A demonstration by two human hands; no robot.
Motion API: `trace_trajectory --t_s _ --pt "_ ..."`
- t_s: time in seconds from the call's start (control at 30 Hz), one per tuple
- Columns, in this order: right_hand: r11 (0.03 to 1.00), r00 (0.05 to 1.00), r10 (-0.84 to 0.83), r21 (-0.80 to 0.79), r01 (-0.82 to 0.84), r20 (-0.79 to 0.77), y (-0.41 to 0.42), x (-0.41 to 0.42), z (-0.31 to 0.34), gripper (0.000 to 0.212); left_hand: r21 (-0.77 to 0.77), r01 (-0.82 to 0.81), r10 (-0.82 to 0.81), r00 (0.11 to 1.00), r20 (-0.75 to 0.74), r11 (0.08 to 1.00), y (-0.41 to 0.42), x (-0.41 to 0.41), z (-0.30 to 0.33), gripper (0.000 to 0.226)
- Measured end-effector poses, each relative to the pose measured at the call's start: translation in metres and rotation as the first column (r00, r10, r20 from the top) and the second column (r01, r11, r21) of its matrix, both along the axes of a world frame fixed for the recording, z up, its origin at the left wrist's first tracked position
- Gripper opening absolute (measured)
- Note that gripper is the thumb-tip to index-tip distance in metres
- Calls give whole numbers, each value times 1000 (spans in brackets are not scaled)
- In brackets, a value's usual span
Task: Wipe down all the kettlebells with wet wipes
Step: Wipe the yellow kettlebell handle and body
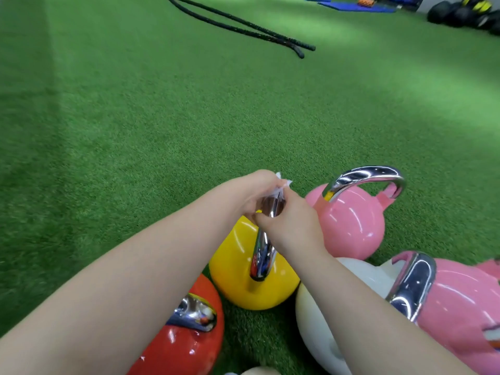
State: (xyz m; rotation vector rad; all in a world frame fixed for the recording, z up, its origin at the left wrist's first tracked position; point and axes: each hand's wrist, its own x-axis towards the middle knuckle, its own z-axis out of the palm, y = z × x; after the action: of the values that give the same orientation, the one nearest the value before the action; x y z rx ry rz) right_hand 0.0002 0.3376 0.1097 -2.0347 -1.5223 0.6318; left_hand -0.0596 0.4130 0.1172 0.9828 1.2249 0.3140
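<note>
Several coloured kettlebells with chrome handles stand together on green turf. A yellow kettlebell (235, 269) is in the middle, with its handle (262, 255) rising towards both my hands. My left hand (251, 193) and my right hand (292, 226) meet at the top of that handle, both gripping a white wet wipe (281, 185) wrapped over it. A red kettlebell (184, 345) sits under my left forearm. A white kettlebell (319, 320) lies under my right forearm. One pink kettlebell (351, 220) stands behind, another pink kettlebell (460, 315) at the right.
Open green turf (162, 131) stretches ahead and to the left. Two black battle ropes (243, 23) lie across the far floor. Dark medicine balls (460, 12) and blue mats (357, 5) sit at the far right edge.
</note>
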Motion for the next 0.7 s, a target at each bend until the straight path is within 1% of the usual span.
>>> trace_trajectory --t_s 0.07,0.17,0.23,0.3,0.33,0.4,0.43,0.5,0.53,0.57,0.63,0.7 --pt "999 999 -42 -11 42 16 -2 -4 -1 37 17 1 -1 1000 28 1000 -4 -6 -8 27" --pt "995 995 -93 -25 92 -35 -6 -7 -6 33 48 146 -145 989 -23 988 -12 -15 -16 26" --pt "991 980 -129 -48 123 -149 -5 -7 -12 32 54 181 -181 984 -2 982 -13 -21 -18 23" --pt "984 939 -172 -96 149 -299 -1 -9 -15 40 82 171 -170 985 -14 982 -12 -25 -17 23" --pt "979 919 -196 -126 161 -343 1 -10 -15 45 122 142 -137 989 -50 982 -10 -27 -16 24" --pt "958 894 -268 -201 206 -358 5 -9 -14 53 220 -3 26 994 -103 976 -3 -33 -12 24" --pt "946 888 -290 -247 210 -356 6 -8 -13 51 251 -112 138 986 -90 961 2 -38 -10 27" --pt "947 894 -252 -285 149 -370 7 -3 -10 29 243 -338 348 937 -1 909 13 -48 -9 34" --pt "952 901 -219 -283 114 -375 8 -2 -9 26 230 -432 433 900 50 872 17 -52 -8 35" --pt "957 912 -182 -280 77 -369 8 -1 -8 32 239 -495 491 868 82 835 20 -54 -7 37" --pt "960 941 -122 -280 30 -316 7 0 -8 37 332 -534 539 838 85 777 22 -55 -8 39" --pt "961 956 -100 -277 20 -276 7 0 -8 37 460 -542 567 818 96 703 22 -56 -7 36"
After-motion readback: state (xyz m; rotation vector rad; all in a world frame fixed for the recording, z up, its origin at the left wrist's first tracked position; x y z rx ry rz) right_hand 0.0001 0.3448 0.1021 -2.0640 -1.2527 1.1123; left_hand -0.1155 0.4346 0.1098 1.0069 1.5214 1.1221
